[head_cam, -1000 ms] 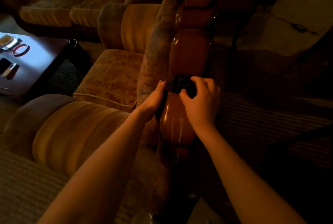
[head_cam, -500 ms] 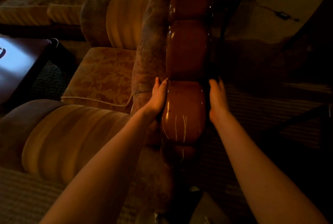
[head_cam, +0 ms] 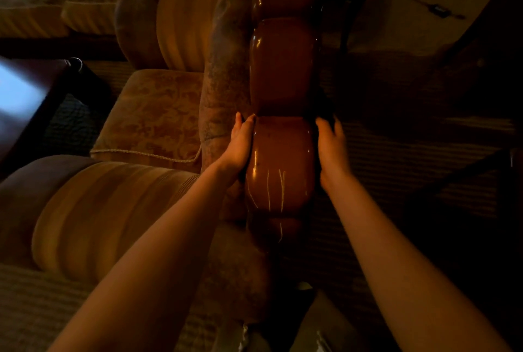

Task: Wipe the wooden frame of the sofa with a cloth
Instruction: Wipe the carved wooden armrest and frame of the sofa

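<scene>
Glossy wood frame [head_cam: 281, 159] sits between our hands: left hand [head_cam: 239, 143] flat-fingered to steady it, right hand [head_cam: 329, 143] curled over a dark cloth [head_cam: 325, 114], we judge, to wipe.

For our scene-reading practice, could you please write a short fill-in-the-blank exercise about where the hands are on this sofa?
1. The left hand rests on the glossy brown wooden frame on its ____ side.
2. The dark cloth shows at the fingers of the ____ hand.
3. The lobe of the frame between the hands bears pale ____ on its glossy surface.
4. The patterned gold seat cushion lies to the ____ of the frame.

Missing words: left; right; streaks; left
</scene>
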Demonstrator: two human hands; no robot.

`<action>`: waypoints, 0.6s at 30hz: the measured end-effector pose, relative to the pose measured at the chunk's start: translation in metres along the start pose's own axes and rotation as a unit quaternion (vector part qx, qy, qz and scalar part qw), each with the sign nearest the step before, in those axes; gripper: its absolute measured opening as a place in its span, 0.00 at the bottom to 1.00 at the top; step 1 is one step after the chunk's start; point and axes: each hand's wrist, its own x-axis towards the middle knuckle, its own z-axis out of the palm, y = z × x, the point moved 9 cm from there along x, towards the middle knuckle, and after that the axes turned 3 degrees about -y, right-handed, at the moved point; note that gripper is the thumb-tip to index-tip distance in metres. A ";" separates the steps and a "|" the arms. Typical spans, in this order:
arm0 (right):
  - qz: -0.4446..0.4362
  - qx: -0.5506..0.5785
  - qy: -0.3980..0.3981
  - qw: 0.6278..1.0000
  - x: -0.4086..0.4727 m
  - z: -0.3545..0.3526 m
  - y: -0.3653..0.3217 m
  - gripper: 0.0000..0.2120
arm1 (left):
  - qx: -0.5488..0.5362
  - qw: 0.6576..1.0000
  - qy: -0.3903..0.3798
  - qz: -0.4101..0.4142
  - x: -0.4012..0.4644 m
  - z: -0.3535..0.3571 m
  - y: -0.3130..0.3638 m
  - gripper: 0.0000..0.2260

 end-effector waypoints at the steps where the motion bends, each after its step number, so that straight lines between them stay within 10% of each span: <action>1: 0.004 0.016 0.011 1.000 -0.017 -0.005 0.010 0.24 | 0.002 1.000 -0.001 0.006 0.001 0.000 0.000 0.26; 5: -0.129 -0.048 0.090 0.986 -0.096 -0.012 0.018 0.21 | -0.002 1.000 0.012 0.016 0.003 -0.003 0.001 0.24; 9: -0.332 -0.333 0.034 0.882 -0.088 0.031 -0.041 0.21 | -0.021 0.999 0.018 0.020 0.003 -0.003 0.004 0.24; 18: -0.410 -0.497 -0.029 0.764 -0.105 0.065 -0.047 0.19 | -0.250 0.967 -0.050 0.021 -0.014 -0.031 0.000 0.25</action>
